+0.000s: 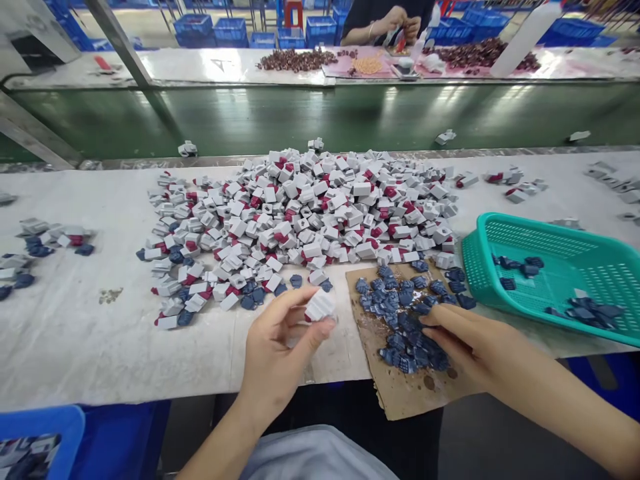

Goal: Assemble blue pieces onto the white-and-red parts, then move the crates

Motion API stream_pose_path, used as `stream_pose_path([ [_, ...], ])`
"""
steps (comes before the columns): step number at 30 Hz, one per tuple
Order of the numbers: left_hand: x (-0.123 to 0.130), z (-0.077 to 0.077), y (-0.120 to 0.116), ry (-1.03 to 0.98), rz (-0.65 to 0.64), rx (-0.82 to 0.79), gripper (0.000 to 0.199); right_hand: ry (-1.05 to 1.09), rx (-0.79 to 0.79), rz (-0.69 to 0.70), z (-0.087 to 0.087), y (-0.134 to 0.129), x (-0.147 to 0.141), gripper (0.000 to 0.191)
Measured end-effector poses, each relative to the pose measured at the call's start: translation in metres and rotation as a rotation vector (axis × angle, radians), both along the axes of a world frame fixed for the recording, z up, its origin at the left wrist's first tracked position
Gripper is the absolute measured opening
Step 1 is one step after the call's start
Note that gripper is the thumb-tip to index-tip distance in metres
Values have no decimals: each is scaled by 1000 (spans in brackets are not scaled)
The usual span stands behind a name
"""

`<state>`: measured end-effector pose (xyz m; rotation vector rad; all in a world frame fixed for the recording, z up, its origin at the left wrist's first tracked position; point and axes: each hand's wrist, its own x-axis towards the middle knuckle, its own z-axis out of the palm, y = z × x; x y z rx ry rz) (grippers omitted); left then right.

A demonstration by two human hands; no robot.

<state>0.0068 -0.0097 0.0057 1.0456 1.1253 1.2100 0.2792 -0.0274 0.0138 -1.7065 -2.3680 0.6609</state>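
My left hand [280, 347] holds a light grey plastic piece [320, 305] between thumb and fingers, above the table's front part. My right hand [465, 337] reaches over a brown cardboard sheet [400, 400], its fingers pinched together at the dark blue pieces [390, 300] lying there. Whatever is between those fingertips is too small to tell. Behind both hands spreads a big heap of grey and dark red pieces [310, 200], with some dark blue ones along its front edge.
A green basket [550, 233] with dark blue pieces stands at the right. Small groups of pieces lie at the far left. A blue bin [75, 433] is at the lower left. Beyond the green conveyor [300, 113], a person's hands [400, 25] work at another table.
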Motion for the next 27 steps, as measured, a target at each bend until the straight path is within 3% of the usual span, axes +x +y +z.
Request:
stream_pose_path([
  [4, 16, 10, -8, -336, -93, -282, 27, 164, -172, -148, 4, 1, 0, 29],
  [7, 27, 11, -10, -451, -115, -430, 31, 404, -209, -344, 11, -1, -13, 34],
  [10, 33, 10, -12, -499, -156, -480, 33, 566, -170, -422, 21, -7, -32, 31],
  [14, 33, 11, -14, -510, -208, -464, 30, 615, 36, -365, 28, -16, -55, 19],
  [19, 31, 14, -16, -524, -234, -401, 31, 461, 292, -240, 27, -18, -73, 11],
  [24, 29, 14, -16, -429, -223, -322, 30, 344, 332, -107, 28, -16, -70, 8],
  [27, 25, 11, -18, -248, -218, -228, 26, 305, 230, 40, 35, -11, -67, 1],
])
